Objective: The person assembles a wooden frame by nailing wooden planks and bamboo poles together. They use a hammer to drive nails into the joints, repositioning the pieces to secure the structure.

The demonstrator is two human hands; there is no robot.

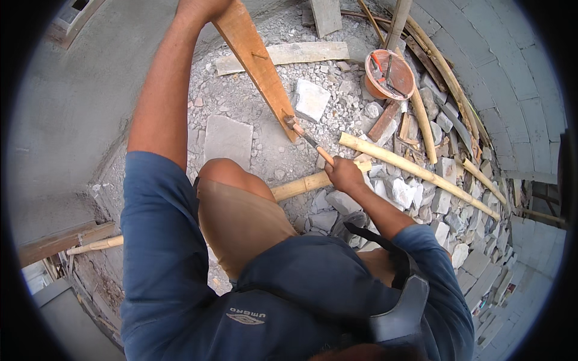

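Note:
A long wooden board (250,57) slants down from the top of the view, with a small peg-like piece sticking out of its face. My left hand (203,8) is closed on the board's upper end, its fingers partly cut off by the picture's edge. In my right hand (345,174) is a hammer (325,156), gripped by its handle. The hammer's head lies at the board's lower end, over its face; whether it touches the wood I cannot tell. Below the board is a flat grey slab (227,143), near my bent knee.
An orange-brown bucket (390,90) with tools in it stands at the far right. Bamboo poles (415,171) lie across broken blocks (343,203) on the right. A pale plank (295,53) and a white block (311,100) rest on the rubble. Grey walls (66,126) rise on both sides.

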